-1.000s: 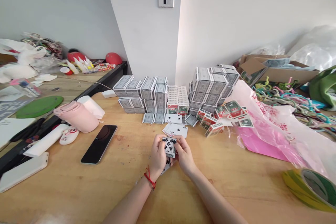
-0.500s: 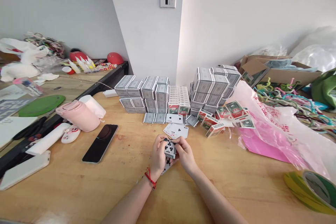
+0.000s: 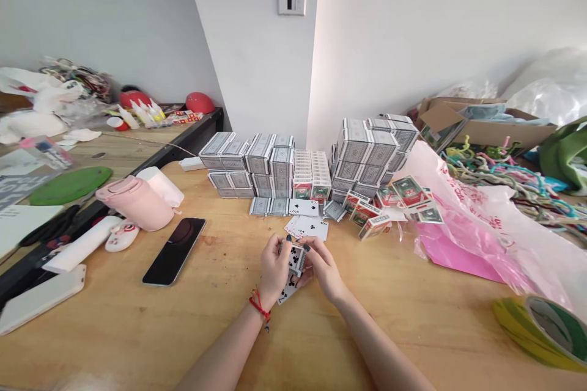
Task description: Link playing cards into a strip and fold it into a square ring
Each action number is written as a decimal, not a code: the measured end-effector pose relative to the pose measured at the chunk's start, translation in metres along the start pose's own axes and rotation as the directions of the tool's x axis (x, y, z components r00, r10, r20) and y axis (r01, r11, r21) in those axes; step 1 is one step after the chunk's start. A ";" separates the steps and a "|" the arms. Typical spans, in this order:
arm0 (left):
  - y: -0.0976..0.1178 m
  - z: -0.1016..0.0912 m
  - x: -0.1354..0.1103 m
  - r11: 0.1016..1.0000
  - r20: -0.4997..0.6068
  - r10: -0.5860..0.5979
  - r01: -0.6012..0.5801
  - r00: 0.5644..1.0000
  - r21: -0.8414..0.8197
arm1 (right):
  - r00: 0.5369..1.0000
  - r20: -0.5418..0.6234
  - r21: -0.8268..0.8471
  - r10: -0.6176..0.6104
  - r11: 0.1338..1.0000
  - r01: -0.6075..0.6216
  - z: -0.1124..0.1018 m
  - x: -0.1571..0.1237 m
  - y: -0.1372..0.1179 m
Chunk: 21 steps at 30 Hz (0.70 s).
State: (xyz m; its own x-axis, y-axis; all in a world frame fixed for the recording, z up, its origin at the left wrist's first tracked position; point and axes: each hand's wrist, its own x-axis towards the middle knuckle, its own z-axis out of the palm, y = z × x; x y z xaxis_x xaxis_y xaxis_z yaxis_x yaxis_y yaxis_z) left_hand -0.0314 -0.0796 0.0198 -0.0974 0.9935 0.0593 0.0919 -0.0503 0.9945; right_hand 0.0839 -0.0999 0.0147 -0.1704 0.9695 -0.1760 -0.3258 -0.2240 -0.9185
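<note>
You're in a small packing workroom, not a shop floor. Bare white walls, one wall switch [image 3: 291,1]. Wooden worktop [image 3: 137,330] with boxed card decks [image 3: 257,165] stacked against the wall in bulk, and loose playing cards [image 3: 307,227] in front of them. To your right: pink plastic bag [image 3: 463,220], open cardboard box [image 3: 486,125], tangle of coloured cords [image 3: 504,174], tape roll [image 3: 541,327]. Glue bottles [image 3: 144,113] stand on the side table.

Bright, soft daylight; edges warped, perhaps blurred.

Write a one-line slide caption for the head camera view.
Left hand and right hand hold a stack of playing cards over a wooden table; loose cards and stacked card boxes lie beyond.
</note>
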 end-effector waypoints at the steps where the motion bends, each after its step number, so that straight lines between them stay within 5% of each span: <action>1: -0.001 -0.001 0.000 0.999 0.024 0.032 -0.032 0.999 0.023 | 0.999 0.013 0.035 0.031 0.999 -0.031 -0.001 0.001 0.000; 8: -0.005 -0.006 -0.006 0.960 0.177 0.174 -0.207 0.969 0.188 | 0.946 0.212 0.088 0.245 0.959 -0.268 -0.003 0.006 0.004; 21: 0.002 -0.009 -0.002 0.952 0.223 0.168 -0.217 0.960 0.217 | 0.906 0.364 -0.008 0.215 0.974 -0.228 -0.008 0.001 -0.003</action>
State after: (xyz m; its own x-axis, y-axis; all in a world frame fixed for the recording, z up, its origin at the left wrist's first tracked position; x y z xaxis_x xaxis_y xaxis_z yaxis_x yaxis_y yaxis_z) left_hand -0.0396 -0.0830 0.0226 0.1424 0.9683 0.2052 0.3237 -0.2415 0.9148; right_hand 0.0924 -0.0976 0.0143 -0.5632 0.7942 -0.2280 -0.2706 -0.4380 -0.8573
